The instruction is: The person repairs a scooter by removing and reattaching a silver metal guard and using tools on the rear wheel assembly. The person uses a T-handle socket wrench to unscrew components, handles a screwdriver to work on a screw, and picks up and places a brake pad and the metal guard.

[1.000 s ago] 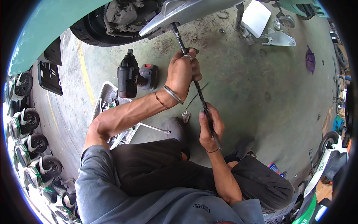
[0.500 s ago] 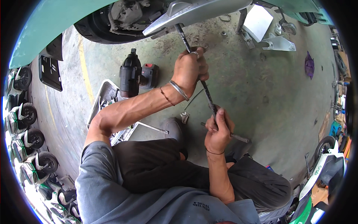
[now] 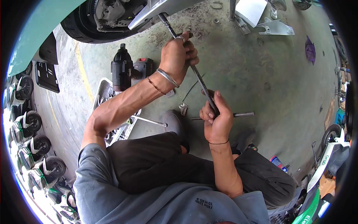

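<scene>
A long dark T-handle socket wrench (image 3: 199, 77) runs slantwise from the silver swingarm-like part (image 3: 164, 10) of a motorbike down toward me. Its socket end meets that part's underside. My left hand (image 3: 175, 56) is wrapped round the shaft's upper half, a metal bangle at the wrist. Lower down, my right hand (image 3: 218, 117) is closed round the shaft's near end, thumb up, where the crossbar sticks out on both sides. Above my left hand is the bike's black wheel (image 3: 78, 26), with a greyish hub unit.
Left of my left forearm stand a black impact wrench (image 3: 122, 69) with its battery and a metal tray (image 3: 100, 89) of tools. Silver brackets (image 3: 276, 28) and a purple rag (image 3: 310, 50) lie at far right. Parked scooters (image 3: 37, 145) line the left; a spray can (image 3: 276, 162) is near my knee.
The T-handle's crossbar has turned and now lies nearly level, with my right hand slightly higher. Both hands still grip the shaft. The whole view has shifted slightly.
</scene>
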A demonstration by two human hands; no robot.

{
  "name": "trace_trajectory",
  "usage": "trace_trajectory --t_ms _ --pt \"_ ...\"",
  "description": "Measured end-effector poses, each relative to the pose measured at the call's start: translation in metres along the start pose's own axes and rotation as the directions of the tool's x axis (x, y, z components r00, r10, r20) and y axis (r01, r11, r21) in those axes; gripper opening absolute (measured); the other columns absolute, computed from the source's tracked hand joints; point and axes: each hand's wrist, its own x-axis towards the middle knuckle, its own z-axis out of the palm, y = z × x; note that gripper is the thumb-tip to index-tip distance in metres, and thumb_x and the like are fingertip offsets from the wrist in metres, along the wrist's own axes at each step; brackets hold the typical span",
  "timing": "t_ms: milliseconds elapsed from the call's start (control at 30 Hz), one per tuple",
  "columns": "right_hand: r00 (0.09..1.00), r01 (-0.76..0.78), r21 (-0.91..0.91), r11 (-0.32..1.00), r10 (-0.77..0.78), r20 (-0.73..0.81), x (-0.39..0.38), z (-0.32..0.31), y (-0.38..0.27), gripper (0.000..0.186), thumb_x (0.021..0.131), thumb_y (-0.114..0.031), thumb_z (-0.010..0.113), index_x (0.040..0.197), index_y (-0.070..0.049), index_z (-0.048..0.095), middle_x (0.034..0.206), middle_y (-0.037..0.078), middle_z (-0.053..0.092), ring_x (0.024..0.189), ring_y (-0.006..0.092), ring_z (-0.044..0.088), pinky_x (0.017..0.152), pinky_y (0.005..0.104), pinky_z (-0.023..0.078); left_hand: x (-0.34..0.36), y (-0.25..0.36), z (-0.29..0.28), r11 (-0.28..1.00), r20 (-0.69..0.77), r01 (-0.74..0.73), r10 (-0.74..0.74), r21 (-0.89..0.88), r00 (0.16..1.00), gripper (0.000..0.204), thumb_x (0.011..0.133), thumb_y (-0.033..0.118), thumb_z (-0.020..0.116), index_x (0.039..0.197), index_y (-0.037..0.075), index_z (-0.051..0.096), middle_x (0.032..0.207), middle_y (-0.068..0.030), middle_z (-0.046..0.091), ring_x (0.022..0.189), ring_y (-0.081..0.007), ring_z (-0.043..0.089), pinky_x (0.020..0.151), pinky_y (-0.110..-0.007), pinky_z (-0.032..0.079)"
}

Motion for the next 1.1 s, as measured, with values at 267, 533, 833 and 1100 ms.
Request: trace_trajectory --t_ms 267,533,833,1100 --pt "0.921 0.319 -0.476 0.819 -0.386 -0.046 -0.002 0.002 -0.017 0.037 0.1 -0.026 0.048 0.125 0.001 0.058 0.108 0.007 0.059 0.104 0.0142 0.051 0.092 0.0297 0.04 -0.049 -0.073 -0.041 0.731 0.385 -0.25 -0.018 0.635 0.923 0.076 0.097 0.065 0.023 0.115 -0.002 0.054 0.094 -0.0128 0.062 0.088 -0.0213 0.059 0.08 -0.034 0.048" --pt "0.93 0.353 -0.562 0.748 -0.345 0.126 0.01 -0.02 -0.013 0.037 0.1 -0.029 0.05 0.103 0.005 0.065 0.086 0.007 0.065 0.079 0.0104 0.056 0.072 0.0245 0.043 -0.087 -0.096 -0.045 0.507 0.449 -0.296 -0.211 0.81 0.868 0.065 0.1 0.055 0.03 0.092 -0.004 0.058 0.072 -0.021 0.059 0.066 -0.0325 0.056 0.066 -0.044 0.046" --pt "0.915 0.391 -0.354 0.85 -0.317 0.248 0.017 -0.029 0.007 0.042 0.101 -0.025 0.042 0.089 0.008 0.064 0.073 0.01 0.063 0.061 0.0148 0.06 0.058 0.0265 0.045 -0.101 -0.066 -0.026 0.259 0.333 -0.256 -0.321 0.931 0.887 0.065 0.102 0.05 0.026 0.115 -0.007 0.053 0.056 -0.0242 0.055 0.06 -0.0449 0.06 0.059 -0.048 0.047" --pt "0.959 0.243 -0.229 0.943 -0.199 0.201 0.017 -0.033 0.013 0.042 0.1 -0.025 0.039 0.092 0.007 0.066 0.079 0.009 0.066 0.065 0.0132 0.06 0.066 0.0255 0.047 -0.106 -0.051 -0.025 0.039 0.421 -0.441 -0.385 0.897 0.821 0.057 0.103 0.046 0.028 0.121 -0.004 0.049 0.06 -0.0187 0.056 0.059 -0.035 0.059 0.057 -0.043 0.044"
